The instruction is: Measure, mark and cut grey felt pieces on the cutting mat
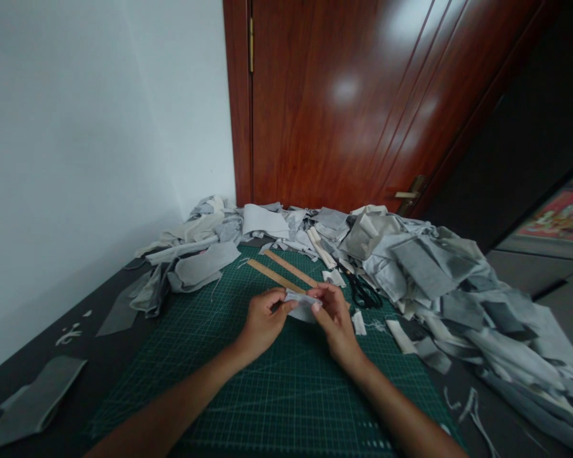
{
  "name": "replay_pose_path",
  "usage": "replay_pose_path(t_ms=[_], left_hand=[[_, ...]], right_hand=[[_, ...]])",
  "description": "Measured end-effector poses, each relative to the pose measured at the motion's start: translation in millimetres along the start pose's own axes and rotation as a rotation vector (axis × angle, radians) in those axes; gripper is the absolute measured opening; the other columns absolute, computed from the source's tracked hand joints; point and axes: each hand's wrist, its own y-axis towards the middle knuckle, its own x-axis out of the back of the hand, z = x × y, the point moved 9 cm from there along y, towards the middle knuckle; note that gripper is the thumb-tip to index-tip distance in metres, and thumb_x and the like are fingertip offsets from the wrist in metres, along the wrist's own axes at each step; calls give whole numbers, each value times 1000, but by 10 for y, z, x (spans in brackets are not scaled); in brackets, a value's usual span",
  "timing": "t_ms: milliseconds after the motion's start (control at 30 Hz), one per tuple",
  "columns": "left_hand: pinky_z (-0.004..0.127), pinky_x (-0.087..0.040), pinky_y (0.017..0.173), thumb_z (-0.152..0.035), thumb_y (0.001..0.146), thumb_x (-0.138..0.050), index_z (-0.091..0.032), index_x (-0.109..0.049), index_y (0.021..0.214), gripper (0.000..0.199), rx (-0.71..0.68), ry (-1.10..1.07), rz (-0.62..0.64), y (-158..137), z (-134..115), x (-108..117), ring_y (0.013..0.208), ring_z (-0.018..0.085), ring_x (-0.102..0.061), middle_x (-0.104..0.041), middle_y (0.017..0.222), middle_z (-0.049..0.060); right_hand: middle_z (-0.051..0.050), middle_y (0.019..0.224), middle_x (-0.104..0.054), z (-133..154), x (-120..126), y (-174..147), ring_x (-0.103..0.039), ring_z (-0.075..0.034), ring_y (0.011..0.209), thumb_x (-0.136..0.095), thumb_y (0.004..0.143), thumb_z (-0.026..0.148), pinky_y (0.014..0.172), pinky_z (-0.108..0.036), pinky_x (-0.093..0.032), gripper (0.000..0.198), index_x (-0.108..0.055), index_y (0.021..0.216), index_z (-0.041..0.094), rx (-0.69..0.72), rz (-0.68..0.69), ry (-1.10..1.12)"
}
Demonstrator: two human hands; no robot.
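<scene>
Between my two hands I hold a small piece of light grey fabric (304,310), its top edge folded or gathered. My left hand (267,318) pinches its left end between thumb and fingers. At the right end, my right hand (333,318) grips it the same way. The cloth hangs just over a green cutting mat (277,394) with a printed grid. Two wooden rulers, a nearer one (272,273) and a farther one (291,267), lie on the mat beyond my hands. Black-handled scissors (363,292) rest to the right of my right hand.
A large heap of grey and cream fabric scraps (424,267) spreads along the back and right. Another pile (195,254) lies back left, against the wall. A folded grey cloth (42,394) sits at the left edge. Behind the table stands a wooden door (325,114).
</scene>
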Motion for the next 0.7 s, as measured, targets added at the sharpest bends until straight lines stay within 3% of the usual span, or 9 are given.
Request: replay_pose_path(t_ms=[67,233,700], left_hand=[[24,-45,62,-26,88,-66,-18,-71,70,20,-69,93,55,9,-69,-29,65,15,-60,-66,70,1],[26,-49,69,-21,90,-63,-19,-73,78,15,-135,132,116,-15,-140,-99,74,17,-67,-72,79,3],[27,-51,72,-9,85,-58,-20,-72,80,18,-180,198,159,-73,-200,-170,77,17,-67,-72,84,3]], right_hand=[[-5,114,-68,66,-57,17,-63,-24,102,-76,84,44,89,-37,-51,41,-60,119,30,42,83,-51],[-4,100,-72,204,-94,42,-66,-23,97,-75,87,30,89,-37,-50,11,-75,98,28,181,134,-260],[-3,97,-73,231,-181,-3,-67,-23,93,-73,88,30,90,-40,-50,8,-73,96,27,195,163,-298]])
